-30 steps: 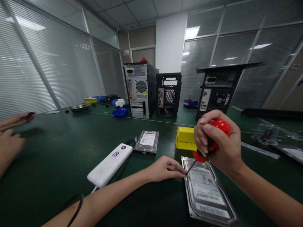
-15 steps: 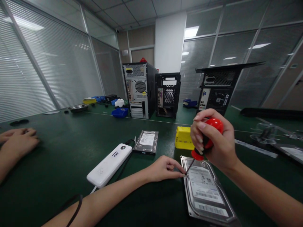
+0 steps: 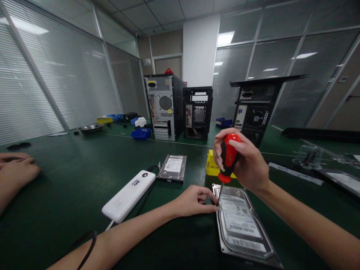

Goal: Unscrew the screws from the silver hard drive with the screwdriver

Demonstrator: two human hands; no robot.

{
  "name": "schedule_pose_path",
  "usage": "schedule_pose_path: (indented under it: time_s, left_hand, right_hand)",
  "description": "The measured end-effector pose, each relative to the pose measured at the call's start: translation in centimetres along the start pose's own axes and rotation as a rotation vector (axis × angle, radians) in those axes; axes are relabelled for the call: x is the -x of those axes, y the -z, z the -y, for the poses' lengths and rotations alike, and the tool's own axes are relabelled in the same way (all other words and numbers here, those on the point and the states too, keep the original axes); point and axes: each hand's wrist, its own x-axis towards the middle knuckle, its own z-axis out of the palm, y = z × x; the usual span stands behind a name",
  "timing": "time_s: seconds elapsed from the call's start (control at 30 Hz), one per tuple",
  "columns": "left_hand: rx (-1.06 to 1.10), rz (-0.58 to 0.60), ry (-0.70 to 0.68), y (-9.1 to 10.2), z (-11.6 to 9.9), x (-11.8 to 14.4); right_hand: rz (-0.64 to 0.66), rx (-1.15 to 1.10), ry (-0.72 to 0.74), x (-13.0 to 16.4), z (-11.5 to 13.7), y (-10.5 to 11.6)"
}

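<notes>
Low and right of centre in the frame, a hard drive [image 3: 242, 225] lies flat on the green table [image 3: 70, 176]. The right hand [image 3: 242, 161] is wrapped tight round a red screwdriver [image 3: 227, 159], tip down at the drive's near-left corner. The left hand [image 3: 197, 200], fingers loosely curled and holding nothing, touches that corner.

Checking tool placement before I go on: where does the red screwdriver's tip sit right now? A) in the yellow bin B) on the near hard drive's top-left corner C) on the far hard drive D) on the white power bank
B: the right hand holds the red screwdriver upright, tip on the near hard drive corner beside the left hand.
</notes>
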Motion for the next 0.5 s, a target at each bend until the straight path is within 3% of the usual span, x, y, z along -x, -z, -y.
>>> schedule_pose_path:
  time_s: [0.17,0.5]
  left_hand:
    - [-0.003,-0.026,-0.024,-0.4,-0.4,0.0]
    - [-0.065,-0.105,-0.007,-1.3,-1.0,0.2]
  right_hand:
    - [0.056,-0.020,-0.059,-0.2,-0.1,1.2]
    - [-0.017,0.042,0.003,-0.3,-0.4,1.4]
